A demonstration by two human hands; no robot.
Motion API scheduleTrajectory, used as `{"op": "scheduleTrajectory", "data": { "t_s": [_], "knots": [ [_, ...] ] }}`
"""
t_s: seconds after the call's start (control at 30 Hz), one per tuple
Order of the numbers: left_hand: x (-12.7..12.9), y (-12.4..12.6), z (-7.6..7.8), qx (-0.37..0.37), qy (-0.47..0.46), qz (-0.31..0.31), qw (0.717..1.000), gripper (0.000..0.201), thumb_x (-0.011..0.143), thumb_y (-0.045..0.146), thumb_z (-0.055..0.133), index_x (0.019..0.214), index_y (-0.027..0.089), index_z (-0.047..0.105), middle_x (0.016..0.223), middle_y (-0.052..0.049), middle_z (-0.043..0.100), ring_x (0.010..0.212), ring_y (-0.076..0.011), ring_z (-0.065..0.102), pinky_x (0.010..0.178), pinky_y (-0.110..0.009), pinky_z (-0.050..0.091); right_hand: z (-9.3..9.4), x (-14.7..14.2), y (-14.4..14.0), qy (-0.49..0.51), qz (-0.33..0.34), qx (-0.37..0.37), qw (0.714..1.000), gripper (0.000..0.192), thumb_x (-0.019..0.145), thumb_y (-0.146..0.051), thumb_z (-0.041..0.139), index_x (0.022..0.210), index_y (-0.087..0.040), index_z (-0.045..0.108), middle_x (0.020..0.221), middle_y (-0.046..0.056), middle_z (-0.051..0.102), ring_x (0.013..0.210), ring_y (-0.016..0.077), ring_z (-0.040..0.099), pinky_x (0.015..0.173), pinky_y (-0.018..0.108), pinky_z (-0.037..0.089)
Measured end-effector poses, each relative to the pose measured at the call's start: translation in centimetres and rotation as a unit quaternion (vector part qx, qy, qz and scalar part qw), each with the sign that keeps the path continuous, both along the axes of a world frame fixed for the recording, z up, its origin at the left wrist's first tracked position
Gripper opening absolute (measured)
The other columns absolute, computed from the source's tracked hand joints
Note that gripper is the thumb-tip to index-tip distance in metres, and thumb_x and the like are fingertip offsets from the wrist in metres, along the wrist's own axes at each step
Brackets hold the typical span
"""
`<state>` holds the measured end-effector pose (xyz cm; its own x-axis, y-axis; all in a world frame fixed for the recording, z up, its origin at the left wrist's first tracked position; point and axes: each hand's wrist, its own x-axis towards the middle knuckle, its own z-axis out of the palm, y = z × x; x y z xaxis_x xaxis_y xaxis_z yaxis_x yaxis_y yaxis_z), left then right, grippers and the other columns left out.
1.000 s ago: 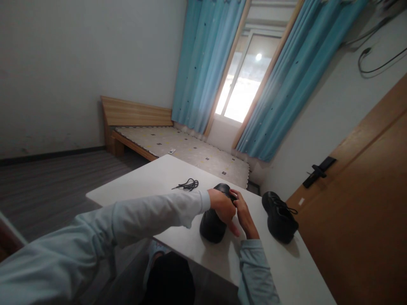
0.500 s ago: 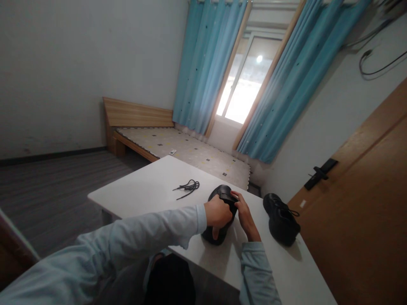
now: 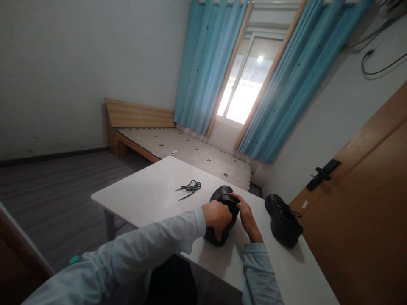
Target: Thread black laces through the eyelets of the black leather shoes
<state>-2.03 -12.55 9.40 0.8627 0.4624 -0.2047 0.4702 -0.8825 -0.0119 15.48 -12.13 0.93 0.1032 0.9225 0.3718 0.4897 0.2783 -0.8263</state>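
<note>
A black shoe [image 3: 220,193] rests on the white table [image 3: 143,190] in front of me, its toe pointing away. My left hand [image 3: 217,215] lies over the shoe's middle, fingers curled down on it and thumb toward the heel; the fingertips are partly hidden. Along the right side of the same shoe, my right hand [image 3: 247,214] grips it with fingers on the upper near the toe. Left of the shoe lies a loose black shoelace [image 3: 191,186] in a small bundle. A second black shoe [image 3: 282,222], with its lace in, stands to the right of my right hand.
Beyond the table is a wooden bed [image 3: 140,114] with a patterned mattress [image 3: 193,148] and a small white object [image 3: 173,152] on it. Blue curtains [image 3: 206,63] hang beside the window [image 3: 244,80]. At the right is a wooden door [image 3: 365,203] with a black handle [image 3: 323,173].
The whole view has shifted slightly. Both hands stay on the same shoe, with the right fingers a little differently placed near its toe. The loose lace and second shoe stay put.
</note>
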Motion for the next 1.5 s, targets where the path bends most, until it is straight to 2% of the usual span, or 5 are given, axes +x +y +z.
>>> {"op": "scheduleTrajectory", "data": {
  "t_s": [0.5, 0.77, 1.03, 1.23, 1.5],
  "knots": [
    [-3.1, 0.1, -3.2, -0.061, -0.245, -0.045, 0.967, 0.041, 0.064, 0.030, 0.074, 0.100, 0.015, 0.064, 0.095, -0.011, 0.065, 0.087, -0.0252, 0.062, 0.076, -0.032, 0.049, 0.4, -0.5, -0.1, -0.010, 0.010, 0.002, 1.000, 0.033, 0.083, -0.040, 0.042, 0.103, -0.023, 0.063, 0.121, 0.006, 0.059, 0.120, 0.0255, 0.046, 0.104, 0.042, 0.030],
    [-6.3, 1.5, -2.8, -0.039, -0.453, 0.103, 0.885, 0.032, 0.089, 0.034, 0.045, 0.117, 0.020, 0.051, 0.111, -0.008, 0.059, 0.103, -0.0193, 0.056, 0.090, -0.032, 0.042, 0.2, -0.3, 0.0, -0.017, -0.002, 0.012, 1.000, 0.031, 0.082, -0.042, 0.048, 0.100, -0.022, 0.064, 0.116, 0.007, 0.062, 0.115, 0.0262, 0.049, 0.102, 0.043, 0.032],
    [-9.4, 6.7, -5.6, 0.043, -0.247, 0.338, 0.907, 0.020, 0.081, 0.034, 0.056, 0.094, 0.019, 0.059, 0.097, -0.009, 0.063, 0.088, -0.0211, 0.060, 0.071, -0.027, 0.044, 0.1, 0.2, 0.0, -0.020, -0.003, 0.016, 1.000, 0.032, 0.081, -0.040, 0.048, 0.103, -0.021, 0.063, 0.116, 0.007, 0.061, 0.113, 0.0257, 0.050, 0.100, 0.041, 0.033],
    [-10.3, 7.5, -8.2, 0.033, -0.205, 0.363, 0.908, 0.016, 0.077, 0.028, 0.058, 0.088, 0.017, 0.060, 0.096, -0.011, 0.063, 0.090, -0.0237, 0.059, 0.070, -0.028, 0.043, 0.2, 0.1, -0.2, -0.029, -0.008, 0.012, 0.999, 0.032, 0.081, -0.038, 0.048, 0.105, -0.022, 0.062, 0.117, 0.007, 0.061, 0.112, 0.0254, 0.050, 0.100, 0.041, 0.034],
    [-9.5, 7.2, -6.9, 0.020, -0.217, 0.351, 0.911, 0.016, 0.086, 0.029, 0.045, 0.091, 0.019, 0.057, 0.092, -0.010, 0.065, 0.085, -0.0222, 0.062, 0.071, -0.028, 0.043, 0.4, 0.0, -0.3, -0.043, -0.020, 0.004, 0.999, 0.035, 0.077, -0.034, 0.050, 0.107, -0.020, 0.061, 0.115, 0.008, 0.060, 0.110, 0.0261, 0.050, 0.098, 0.042, 0.034]
  ]
}}
